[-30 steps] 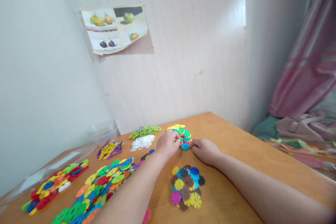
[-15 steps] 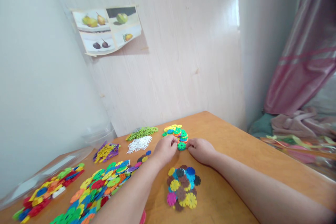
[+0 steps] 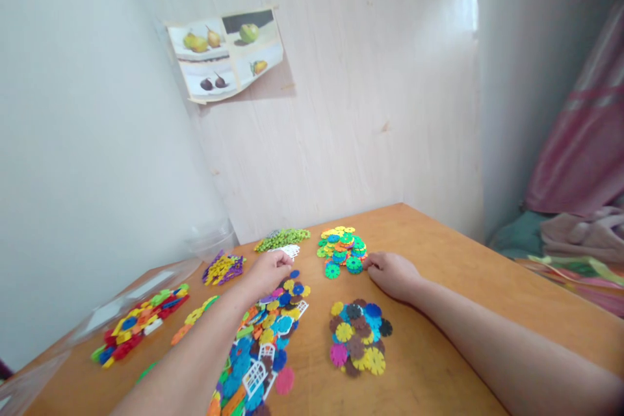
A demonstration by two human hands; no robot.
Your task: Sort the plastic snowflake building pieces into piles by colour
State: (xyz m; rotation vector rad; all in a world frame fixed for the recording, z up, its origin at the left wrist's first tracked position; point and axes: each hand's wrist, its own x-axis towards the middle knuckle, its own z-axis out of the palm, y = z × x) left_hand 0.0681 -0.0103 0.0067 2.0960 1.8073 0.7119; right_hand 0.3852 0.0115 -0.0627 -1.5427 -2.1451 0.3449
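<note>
Notched discs (image 3: 266, 337) lie nearest us, heaped and mixed on the bench (image 3: 414, 351), partly under our left forearm, with white lattice pieces (image 3: 254, 379) among them. Just right of that heap, well apart from our right arm's hand, sits a smaller pile (image 3: 355, 344) of brown, yellow, blue and black discs.

Farther out, our left hand (image 3: 268, 271) reaches over the upper end of the mixed heap, fingers curled; we cannot tell whether they pinch anything. Our right hand (image 3: 392, 273) rests with bent fingertips at the edge of the far disc pile (image 3: 341, 253), at or just beside a green disc; its grip is not clear to us either.

We judge the step in hand to be a reach among the loose discs while the right hand minds the far pile. Any pick there would call for a light rim pinch, since the discs overlap and neighbours could slide.

Beyond the left hand we see more white pieces (image 3: 291, 251), partly hidden, then a green pile (image 3: 285, 240) near the wall.
</note>
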